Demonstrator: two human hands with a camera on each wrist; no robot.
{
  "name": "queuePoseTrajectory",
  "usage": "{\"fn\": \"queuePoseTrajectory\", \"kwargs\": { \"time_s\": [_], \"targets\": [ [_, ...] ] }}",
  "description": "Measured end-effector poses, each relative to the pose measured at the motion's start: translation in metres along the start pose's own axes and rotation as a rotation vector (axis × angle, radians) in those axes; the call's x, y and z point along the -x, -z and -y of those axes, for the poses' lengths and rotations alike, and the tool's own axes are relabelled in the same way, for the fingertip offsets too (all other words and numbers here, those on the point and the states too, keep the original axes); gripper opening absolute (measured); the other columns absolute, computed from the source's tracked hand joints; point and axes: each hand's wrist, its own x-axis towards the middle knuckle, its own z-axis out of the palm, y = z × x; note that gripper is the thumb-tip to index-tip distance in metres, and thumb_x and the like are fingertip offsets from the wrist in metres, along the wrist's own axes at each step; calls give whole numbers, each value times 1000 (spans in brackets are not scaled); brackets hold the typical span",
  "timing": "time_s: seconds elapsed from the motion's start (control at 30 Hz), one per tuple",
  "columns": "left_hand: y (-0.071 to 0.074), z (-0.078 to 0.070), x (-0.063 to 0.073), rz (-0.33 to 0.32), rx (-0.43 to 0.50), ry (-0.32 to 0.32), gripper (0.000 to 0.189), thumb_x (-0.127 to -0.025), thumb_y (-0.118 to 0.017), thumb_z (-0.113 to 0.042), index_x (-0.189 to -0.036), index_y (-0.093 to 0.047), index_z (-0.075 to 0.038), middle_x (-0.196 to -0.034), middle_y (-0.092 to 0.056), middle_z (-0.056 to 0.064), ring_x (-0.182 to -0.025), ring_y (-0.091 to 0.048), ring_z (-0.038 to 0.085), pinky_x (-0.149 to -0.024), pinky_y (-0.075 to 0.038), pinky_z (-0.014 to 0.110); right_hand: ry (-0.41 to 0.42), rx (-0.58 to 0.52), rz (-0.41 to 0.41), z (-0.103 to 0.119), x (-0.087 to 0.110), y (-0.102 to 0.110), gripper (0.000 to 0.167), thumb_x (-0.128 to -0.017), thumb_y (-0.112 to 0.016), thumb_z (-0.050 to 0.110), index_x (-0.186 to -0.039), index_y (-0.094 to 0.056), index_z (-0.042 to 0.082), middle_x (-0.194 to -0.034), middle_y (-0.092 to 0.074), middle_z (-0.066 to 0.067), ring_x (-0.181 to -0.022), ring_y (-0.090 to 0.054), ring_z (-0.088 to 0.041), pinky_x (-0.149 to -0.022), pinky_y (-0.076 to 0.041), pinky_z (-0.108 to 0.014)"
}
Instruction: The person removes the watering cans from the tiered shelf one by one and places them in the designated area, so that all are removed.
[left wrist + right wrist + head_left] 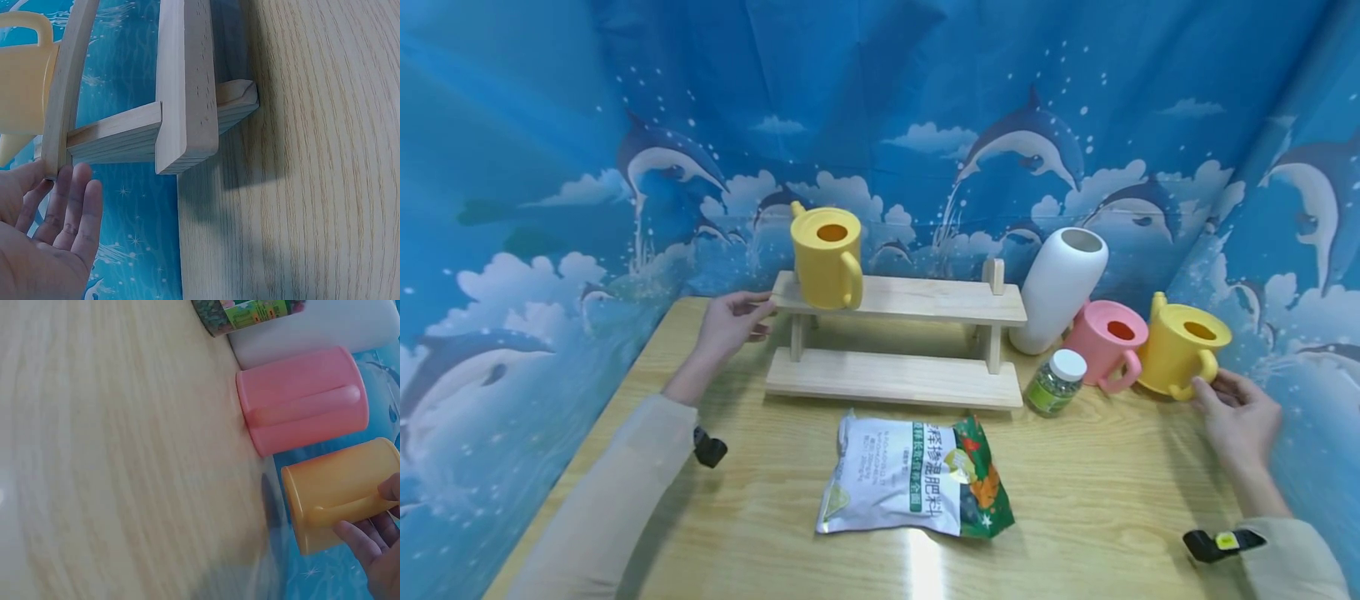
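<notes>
Right grip (1242, 414) holds yellow can (1176, 348) right of shelf (895, 379); left grip (732, 325) pinches shelf end. Keep can upright, clearing pink can (1101, 346).

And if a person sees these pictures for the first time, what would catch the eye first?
Probably the blue dolphin backdrop behind the table, then the yellow watering can on the wooden stand, whose left end the left hand holds. Farther right, the right hand grips the handle of a second yellow watering can, beside a pink one.
</notes>
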Motion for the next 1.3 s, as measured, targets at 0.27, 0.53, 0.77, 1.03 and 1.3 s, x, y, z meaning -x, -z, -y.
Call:
{"fn": "queuePoseTrajectory", "kwargs": {
  "time_s": [0.27,0.53,0.77,1.03,1.3],
  "targets": [
    [0,1,0,4,3,4,51,-106,-64,-39,-147,-60,-9,-139,-69,24,-83,-77,4,-80,-67,23,-64,-71,30,-12,-3,0,48,-100,-72,23,-146,-63,12,-83,-61,31,-75,-61,14,-63,-56,-3],
    [2,-1,2,18,8,-2,51,-107,-63,-38,-149,-59,-10,-141,-68,24,-76,-73,-4,-84,-68,27,-24,-11,33,-18,7,2,54,-100,-73,30,-148,-61,10,-84,-58,38,-74,-59,19,-61,-54,-2],
    [1,-1,3,13,-4,-9,50,-107,-63,-37,-148,-59,-9,-140,-68,25,-77,-73,-4,-83,-67,26,53,-121,-69,7,47,1,40,-99,-75,24,-137,-70,12,-91,-65,31,-79,-63,16,-64,-52,0],
    [1,-1,2,8,-20,-12,49,-107,-63,-36,-148,-60,-8,-138,-69,23,-81,-76,0,-87,-68,30,222,-242,154,69,86,-42,34,-96,-78,11,-129,-72,1,-96,-74,20,-80,-72,5,-69,-62,-10],
    [-1,-2,3,6,-14,-14,49,-107,-63,-36,-147,-60,-8,-139,-69,24,-77,-74,-4,-85,-68,28,450,-198,459,123,122,-98,40,-101,-73,16,-133,-65,-7,-102,-71,26,-88,-72,6,-77,-64,-15]
  ]
}}
